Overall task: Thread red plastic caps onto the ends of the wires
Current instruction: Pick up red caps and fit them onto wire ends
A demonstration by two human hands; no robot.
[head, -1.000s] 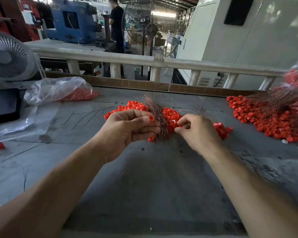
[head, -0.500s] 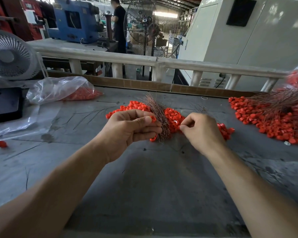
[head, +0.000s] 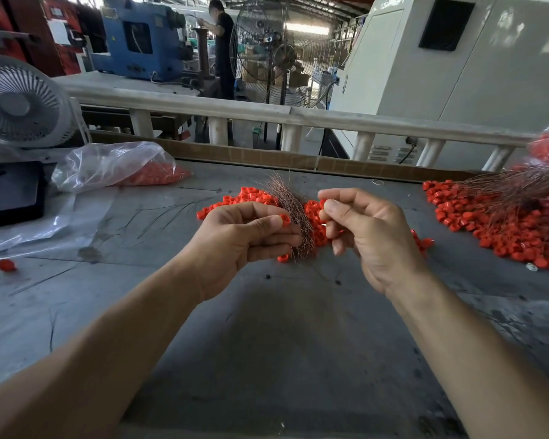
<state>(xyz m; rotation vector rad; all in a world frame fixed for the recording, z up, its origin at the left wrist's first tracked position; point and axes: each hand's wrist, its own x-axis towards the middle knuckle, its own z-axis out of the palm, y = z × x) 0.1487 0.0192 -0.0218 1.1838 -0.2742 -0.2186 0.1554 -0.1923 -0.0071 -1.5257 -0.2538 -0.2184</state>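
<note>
A factory floor or workshop: a blue machine (head: 137, 42) stands at eleven o'clock, a large white machine cabinet (head: 457, 68) at one o'clock, a tall pedestal fan (head: 282, 55) at twelve, under a high metal roof. A worn grey workbench (head: 267, 327) carries heaps of red plastic caps (head: 476, 223).

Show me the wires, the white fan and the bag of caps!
wires (head: 293, 213), head view, middle of the bundle by the left hand.
white fan (head: 16, 104), head view, its hub.
bag of caps (head: 114, 167), head view, clear plastic side.
</note>
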